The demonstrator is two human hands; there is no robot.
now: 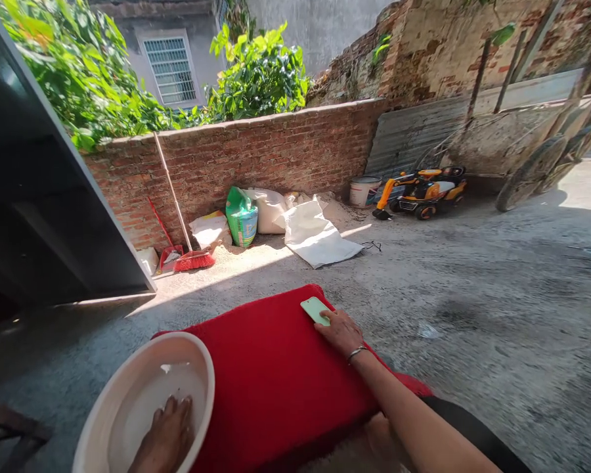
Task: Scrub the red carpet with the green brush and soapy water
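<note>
A large pale basin (205,358) with water in it stands at the left of a red cloth-covered surface (266,368). My left hand (165,433) reaches down inside the basin, its fingers a little apart and bent toward the water. The fingertips are blurred, and I make out nothing in them. A small white thing (166,368) shows near the basin's far side. At the far right corner of the red cloth, my right hand (342,332) holds a pale green phone (314,307), thumb and fingers on its near end. A bracelet circles that wrist.
Beyond the concrete floor runs a brick wall (300,148). Along it are a red broom (194,261), a dustpan (170,255), filled sacks (266,210), a white sheet (320,236), a bucket (364,192) and a toy excavator (426,190). A wheeled cart (532,171) stands right; a dark door (54,177) left.
</note>
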